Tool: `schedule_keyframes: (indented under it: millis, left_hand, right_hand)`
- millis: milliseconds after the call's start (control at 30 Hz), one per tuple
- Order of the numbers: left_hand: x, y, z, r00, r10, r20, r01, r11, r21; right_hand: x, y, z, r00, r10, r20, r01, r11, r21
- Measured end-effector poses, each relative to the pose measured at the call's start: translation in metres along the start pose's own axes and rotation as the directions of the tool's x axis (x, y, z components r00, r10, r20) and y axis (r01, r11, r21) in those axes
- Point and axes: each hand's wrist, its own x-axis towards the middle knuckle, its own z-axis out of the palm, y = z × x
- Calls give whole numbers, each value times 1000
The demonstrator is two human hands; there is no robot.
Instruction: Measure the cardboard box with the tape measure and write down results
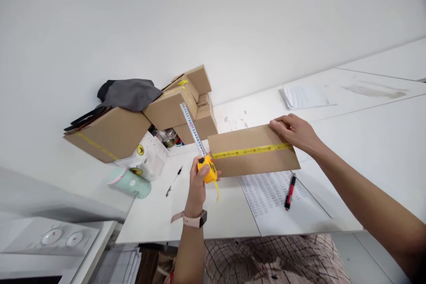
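Observation:
My left hand (199, 184) is closed around a yellow tape measure (207, 169), its thumb on the case. The metal blade (193, 131) sticks out up and to the left, and a yellow wrist strap dangles below. Just right of the case is a flat cardboard box (251, 151) with a strip of yellow printed tape along it. My right hand (291, 131) pinches the box's upper right edge, fingers behind and thumb hidden in part. Left fingertips show by the box's lower left corner; whether they also support it I cannot tell.
A printed sheet (273, 199) lies under the box, with a red-and-black marker (290, 191) on it. A pen (174, 182) and a green tumbler (129, 183) are to the left. Cardboard boxes (169, 108) with a grey cloth (129, 94) stand behind. Papers (304, 96) lie at the back.

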Motion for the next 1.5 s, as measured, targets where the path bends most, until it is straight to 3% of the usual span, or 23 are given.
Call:
schedule_keyframes:
  millis: [100,167,233,300,400,533,1033,1200,1367,1500]
  left_hand:
    - [5,13,11,999,41,0,-41,998,42]
    - [-1,12,22,996,92,-20,-90,993,73]
    - [-14,5,37,994,102,26,-103,993,55]
    - [-29,-9,53,988,4,156,-3,1000,-7]
    - [-49,-39,75,928,-194,317,225,972,-62]
    - [-65,-74,94,882,-314,351,364,927,-88]
    - [-75,-104,112,883,-295,366,369,918,-149]
    - [-68,-93,117,875,-330,355,398,907,-137]
    - [-46,-78,121,903,-280,325,336,933,-131]
    - [-36,-79,123,916,-270,297,321,937,-139]
  right_hand:
    - [27,-7,9,988,-147,-41,135,968,-212]
    - [38,-11,20,965,-261,23,257,929,-268]
    - [45,-15,31,941,-327,93,339,898,-280]
    - [47,-19,39,929,-352,114,370,888,-273]
    - [45,-22,44,927,-367,78,374,889,-264]
    - [39,-19,43,903,-425,63,424,861,-280]
    - [36,-16,41,873,-478,97,485,825,-291]
    - [33,-16,40,877,-473,84,477,837,-269]
    - [30,-16,39,879,-471,75,473,842,-260]
    - [28,-17,37,881,-466,80,470,845,-254]
